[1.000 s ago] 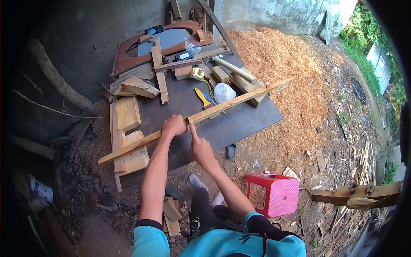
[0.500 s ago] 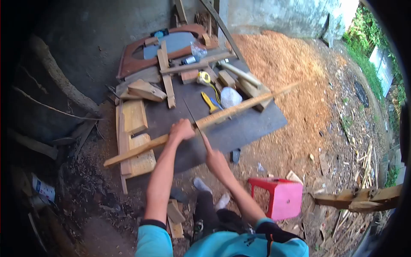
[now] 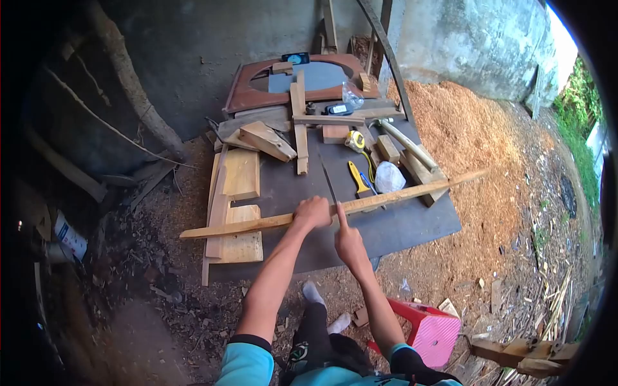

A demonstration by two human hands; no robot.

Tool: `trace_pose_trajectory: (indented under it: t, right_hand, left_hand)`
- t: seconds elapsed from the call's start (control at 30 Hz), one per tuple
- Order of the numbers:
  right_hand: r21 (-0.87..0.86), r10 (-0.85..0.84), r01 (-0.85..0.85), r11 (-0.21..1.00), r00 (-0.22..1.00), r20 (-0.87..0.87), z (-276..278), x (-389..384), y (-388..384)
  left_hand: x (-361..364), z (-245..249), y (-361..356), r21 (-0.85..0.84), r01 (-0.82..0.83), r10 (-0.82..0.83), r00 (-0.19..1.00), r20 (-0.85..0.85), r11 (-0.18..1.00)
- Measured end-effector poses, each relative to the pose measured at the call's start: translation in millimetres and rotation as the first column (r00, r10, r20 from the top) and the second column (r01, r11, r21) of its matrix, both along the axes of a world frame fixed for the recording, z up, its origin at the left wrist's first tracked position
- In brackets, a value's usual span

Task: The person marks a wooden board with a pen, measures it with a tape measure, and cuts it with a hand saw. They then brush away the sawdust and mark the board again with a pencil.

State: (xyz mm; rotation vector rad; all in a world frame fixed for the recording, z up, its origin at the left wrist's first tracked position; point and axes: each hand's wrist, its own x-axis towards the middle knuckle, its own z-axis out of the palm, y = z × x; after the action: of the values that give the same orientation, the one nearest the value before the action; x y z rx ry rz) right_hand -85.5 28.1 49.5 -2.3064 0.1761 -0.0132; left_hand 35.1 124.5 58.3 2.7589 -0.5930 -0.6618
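Currently: long wooden lath (image 3: 399,193), laid slantwise across the dark tabletop (image 3: 412,225), both ends overhanging. Left hand (image 3: 313,212): grip wrapped around the lath mid-length. Right hand (image 3: 349,243): grip closed, forefinger extended, seemingly on a thin saw (image 3: 327,177) meeting the lath just beside the left hand. Advised: lath pressed flat, strokes kept straight, left fingers held clear.

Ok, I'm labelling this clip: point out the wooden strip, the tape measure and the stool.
wooden strip (image 3: 251,225): head view, its left half.
tape measure (image 3: 353,140): head view, yellow case.
stool (image 3: 436,332): head view, pink seat top.
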Motion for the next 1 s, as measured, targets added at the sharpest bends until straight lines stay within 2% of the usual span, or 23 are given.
trace_pose_trajectory:
  t: [0.03, 0.07, 0.13, 0.2, 0.27, 0.3, 0.37, 0.43, 0.5, 0.57, 0.6, 0.7, 0.73, 0.8, 0.9, 0.97, 1.0]
  right_hand:
    - [0.047, 0.005, 0.002, 0.999, 0.989, -0.149, 14, 22, -2]
    - [-0.095, 0.018, -0.013, 0.995, 0.999, 0.046, -12, 15, 0]
    - [-0.182, 0.053, 0.019, 0.983, 0.923, 0.382, -24, -47, -3]
    - [-0.207, 0.063, 0.028, 0.978, 0.906, 0.418, -23, -37, -7]
    - [-0.160, 0.012, -0.004, 0.987, 0.999, 0.051, -16, -23, -4]
    - [-0.064, 0.030, -0.029, 0.998, 0.999, 0.017, -9, 6, -4]
    - [-0.052, 0.014, -0.011, 0.999, 0.998, 0.058, -18, 21, -2]
    - [-0.162, 0.043, 0.023, 0.987, 0.919, 0.391, -31, -38, -4]
    - [-0.174, 0.056, 0.020, 0.985, 0.906, 0.420, -25, -34, -10]
    - [-0.050, 0.019, -0.018, 0.999, 1.000, 0.017, -15, -25, -5]
    - [-0.029, 0.029, -0.027, 0.999, 0.995, 0.093, -18, 1, -6]
    - [0.054, 0.024, -0.022, 0.998, 0.998, -0.053, -7, -19, -5]
    - [0.022, 0.019, -0.021, 1.000, 0.997, 0.075, -14, -46, -5]
    - [-0.046, 0.024, -0.014, 0.999, 0.974, 0.227, -26, -42, -5]
    - [-0.020, 0.016, -0.015, 1.000, 0.997, 0.078, -24, -7, -5]
    - [-0.031, 0.002, -0.001, 1.000, 1.000, 0.030, -23, 4, -5]
    - [-0.005, 0.008, -0.008, 1.000, 0.999, 0.044, -25, -18, -4]
  left_hand:
    - [3, 5, -2, 0.006, 0.005, -0.005, 1.000, -0.009, 1.000]
    - [2, 9, -1, 0.007, 0.021, -0.021, 1.000, -0.021, 1.000]
    - [3, -4, -1, -0.029, 0.015, -0.014, 0.999, 0.042, 0.999]
    - [7, -15, 0, -0.045, 0.033, -0.025, 0.985, 0.170, 0.998]
    - [7, -9, -1, -0.041, 0.020, -0.017, 0.998, 0.061, 0.999]
    - [6, -5, 0, -0.032, 0.025, -0.025, 1.000, 0.008, 0.999]
    - [4, -2, 3, -0.035, 0.032, -0.032, 1.000, 0.001, 0.999]
    - [6, -1, 1, -0.039, 0.049, -0.049, 0.999, -0.007, 0.998]
    - [5, -12, 0, -0.066, 0.026, -0.018, 0.992, 0.125, 0.997]
    - [-4, -5, 0, -0.059, -0.010, 0.011, 1.000, 0.021, 0.998]
    - [-1, 0, -1, -0.030, 0.001, -0.002, 1.000, -0.019, 1.000]
    - [1, 5, -2, 0.012, 0.042, -0.042, 0.999, -0.024, 0.999]
    - [1, -2, -1, 0.026, 0.058, -0.058, 0.998, 0.004, 0.998]
    - [6, -7, -1, 0.036, 0.065, -0.068, 0.993, 0.101, 0.997]
    - [6, 7, -2, 0.038, 0.033, -0.033, 0.999, -0.010, 0.999]
    - [11, 3, -2, 0.021, 0.046, -0.046, 0.999, 0.016, 0.999]
    - [9, 0, -1, -0.003, 0.049, -0.049, 0.998, 0.029, 0.999]
